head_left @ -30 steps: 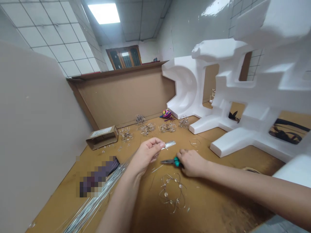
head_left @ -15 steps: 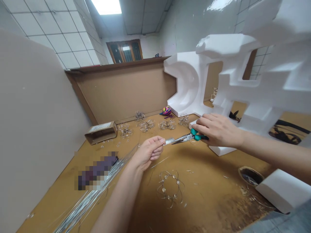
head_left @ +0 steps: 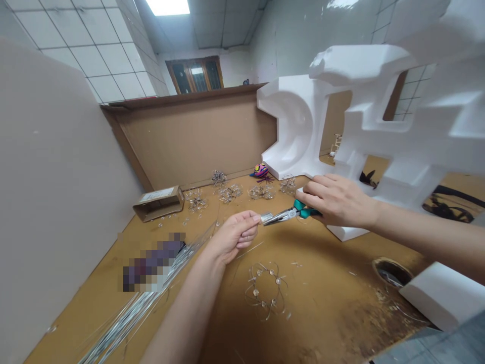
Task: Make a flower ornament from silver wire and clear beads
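My left hand point(head_left: 240, 233) pinches a short silvery piece point(head_left: 266, 217) between thumb and fingers; it looks like a bunch of short wires. The needle-nose pliers point(head_left: 291, 212), with teal and black handles, are in my right hand point(head_left: 333, 199). Their jaws lie against the silvery piece, close to my left fingertips. Whether the jaws grip it I cannot tell. Below on the table, a ring of wire loops with clear beads point(head_left: 279, 281) lies flat. A long bundle of silver wires point(head_left: 127, 321) runs beside my left forearm.
Several wire-and-bead pieces point(head_left: 229, 193) stand along the back, near a colourful ball-like object point(head_left: 261, 171). An open cardboard box point(head_left: 159, 203) sits at back left, a pixelated object point(head_left: 153, 263) before it. White foam packing point(head_left: 291, 121) rises at right; a round hole point(head_left: 392, 273) opens in the tabletop.
The pliers have shifted slightly left, so their jaws now overlap the silvery piece. My left hand has moved a little to the right. The whole view has tilted slightly.
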Available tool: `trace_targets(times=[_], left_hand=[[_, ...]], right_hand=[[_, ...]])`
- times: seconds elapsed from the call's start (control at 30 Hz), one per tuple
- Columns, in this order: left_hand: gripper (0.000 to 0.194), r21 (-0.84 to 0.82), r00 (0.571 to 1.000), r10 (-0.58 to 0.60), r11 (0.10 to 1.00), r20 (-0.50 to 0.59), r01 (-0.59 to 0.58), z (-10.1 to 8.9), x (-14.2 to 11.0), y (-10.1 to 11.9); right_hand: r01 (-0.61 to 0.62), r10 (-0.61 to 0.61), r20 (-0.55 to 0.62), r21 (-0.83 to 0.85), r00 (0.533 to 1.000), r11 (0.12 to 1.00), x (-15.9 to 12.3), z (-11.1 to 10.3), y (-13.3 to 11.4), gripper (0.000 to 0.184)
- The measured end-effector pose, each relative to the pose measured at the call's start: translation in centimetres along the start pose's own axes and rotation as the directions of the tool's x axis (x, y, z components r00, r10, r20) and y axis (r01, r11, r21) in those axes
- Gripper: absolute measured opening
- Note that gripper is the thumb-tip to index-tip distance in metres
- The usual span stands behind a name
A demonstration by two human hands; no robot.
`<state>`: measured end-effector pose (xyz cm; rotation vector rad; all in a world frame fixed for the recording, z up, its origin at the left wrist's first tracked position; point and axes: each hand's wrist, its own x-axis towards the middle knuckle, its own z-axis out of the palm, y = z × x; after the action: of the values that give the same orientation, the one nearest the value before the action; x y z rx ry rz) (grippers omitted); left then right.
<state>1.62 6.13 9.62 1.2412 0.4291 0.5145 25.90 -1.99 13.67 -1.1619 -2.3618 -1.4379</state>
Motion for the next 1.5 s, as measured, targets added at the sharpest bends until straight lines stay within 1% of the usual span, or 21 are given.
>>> trace_targets(times=[0.27, 0.4, 0.47, 0.53, 0.6, 0.67, 0.7, 0.77, 0.8, 0.83, 0.87, 0.9, 0.93, 1.0, 1.13, 1.2, 1.3, 1.37, 1.4, 1.43, 1.5], left_hand=[[0.014, -0.034, 0.999, -0.018, 0.999, 0.026, 0.019, -0.1, -0.1, -0.1], [0.014, -0.014, 0.999, -0.025, 1.0, 0.036, 0.026, -0.1, 0.0, -0.2], [0.015, 0.032, 1.0, -0.009, 0.999, 0.024, 0.008, 0.0, 0.0, -0.2], [0.016, 0.115, 0.999, 0.04, 0.993, -0.016, -0.038, 0.3, 0.0, -0.2], [0.018, 0.265, 0.987, 0.131, 0.959, -0.089, -0.103, 0.8, 0.1, -0.3], [0.02, 0.455, 0.958, 0.246, 0.877, -0.151, -0.153, 1.3, 0.2, -0.4], [0.021, 0.535, 0.941, 0.298, 0.827, -0.162, -0.17, 1.5, 0.3, -0.5], [0.022, 0.619, 0.921, 0.358, 0.762, -0.157, -0.191, 1.9, 0.4, -0.7], [0.022, 0.619, 0.921, 0.358, 0.762, -0.154, -0.192, 1.9, 0.4, -0.8], [0.023, 0.597, 0.929, 0.338, 0.781, -0.154, -0.184, 2.0, 0.5, -0.8], [0.023, 0.565, 0.941, 0.3, 0.809, -0.157, -0.164, 1.9, 0.5, -0.9], [0.024, 0.527, 0.955, 0.251, 0.839, -0.157, -0.134, 1.8, 0.5, -0.9], [0.025, 0.494, 0.968, 0.203, 0.863, -0.15, -0.104, 1.7, 0.5, -0.8], [0.026, 0.467, 0.985, 0.133, 0.882, -0.114, -0.065, 1.4, 0.4, -0.6], [0.027, 0.513, 0.996, 0.082, 0.856, -0.021, -0.059, 0.9, -0.1, 0.0], [0.028, 0.579, 0.998, 0.066, 0.813, 0.007, -0.058, 0.8, -0.5, 0.2], [0.034, 0.736, 0.993, 0.114, 0.672, 0.015, -0.088, 1.0, -0.8, 0.5], [0.036, 0.798, 0.986, 0.168, 0.593, 0.007, -0.107, 1.0, -0.8, 0.5], [0.037, 0.807, 0.983, 0.185, 0.582, -0.006, -0.105, 1.0, -0.8, 0.4], [0.037, 0.803, 0.981, 0.191, 0.589, -0.024, -0.095, 1.0, -0.7, 0.4], [0.037, 0.771, 0.981, 0.181, 0.634, -0.073, -0.059, 0.8, -0.4, 0.3]], right_hand=[[0.011, -0.011, -0.011, -0.008, 1.0, 1.0, 0.2, -0.1, -0.1, 0.017], [0.015, -0.015, 0.003, 0.007, 1.0, 1.0, 0.2, -0.3, -0.1, 0.017], [0.014, -0.015, 0.021, 0.04, 1.0, 0.999, 0.1, -0.4, -0.1, 0.017], [0.008, -0.015, 0.062, 0.106, 0.998, 0.994, 0.1, -0.6, -0.1, 0.017], [-0.024, -0.01, 0.158, 0.211, 0.987, 0.977, 0.1, -0.8, -0.1, 0.014], [-0.103, -0.005, 0.306, 0.334, 0.952, 0.937, 0.3, -1.3, 0.0, 0.01], [-0.162, -0.001, 0.393, 0.381, 0.919, 0.91, 0.5, -1.6, 0.1, 0.009], [-0.291, -0.008, 0.562, 0.44, 0.827, 0.85, 0.9, -2.2, 0.5, 0.01], [-0.345, -0.02, 0.626, 0.455, 0.779, 0.821, 1.1, -2.5, 0.7, 0.01], [-0.386, -0.032, 0.669, 0.467, 0.742, 0.795, 1.3, -2.7, 1.0, 0.009], [-0.412, -0.047, 0.694, 0.48, 0.719, 0.775, 1.5, -2.9, 1.2, 0.008], [-0.424, -0.057, 0.7, 0.493, 0.712, 0.76, 1.6, -3.1, 1.5, 0.008], [-0.423, -0.059, 0.694, 0.501, 0.717, 0.755, 1.6, -3.2, 1.8, 0.008], [-0.409, -0.054, 0.681, 0.5, 0.731, 0.763, 1.4, -3.3, 2.3, 0.009], [-0.398, -0.053, 0.694, 0.473, 0.718, 0.786, 0.8, -3.3, 3.2, 0.011], [-0.386, -0.063, 0.691, 0.474, 0.72, 0.791, 0.7, -3.4, 3.4, 0.012], [-0.36, -0.081, 0.678, 0.484, 0.731, 0.797, 0.8, -3.7, 3.2, 0.014], [-0.334, -0.07, 0.65, 0.476, 0.756, 0.814, 0.9, -3.9, 3.0, 0.016], [-0.311, -0.06, 0.625, 0.468, 0.779, 0.827, 0.9, -4.1, 2.9, 0.016], [-0.284, -0.049, 0.591, 0.456, 0.805, 0.843, 0.9, -4.2, 2.8, 0.016], [-0.228, -0.019, 0.508, 0.418, 0.861, 0.879, 0.7, -4.3, 2.9, 0.015]])
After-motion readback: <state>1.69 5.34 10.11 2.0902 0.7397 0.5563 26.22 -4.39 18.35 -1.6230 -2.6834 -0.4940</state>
